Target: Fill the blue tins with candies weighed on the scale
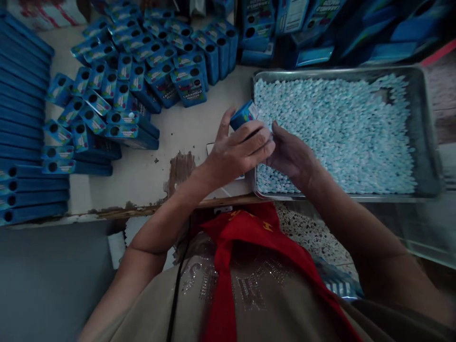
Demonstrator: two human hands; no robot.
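My left hand (pixel 244 147) is closed around a small blue candy box (pixel 245 115), which is tilted at the near left corner of the metal tray. My right hand (pixel 294 154) meets it from the right, over the tray's left part. Its thumb points up and its fingers curl in behind my left fingers, so whatever they hold is hidden. Under and beside my right hand lies a layer of small pale-blue and white candies (pixel 338 133), filling most of the shallow metal tray (pixel 429 142).
Many blue boxes with round holes (pixel 123 95) stand across the back left of the worn white table (pixel 142 166). Long rows of blue boxes (pixel 21 104) line the left edge. More blue packages (pixel 313 28) stand behind the tray. A flat, phone-like object (pixel 210 148) lies under my left wrist.
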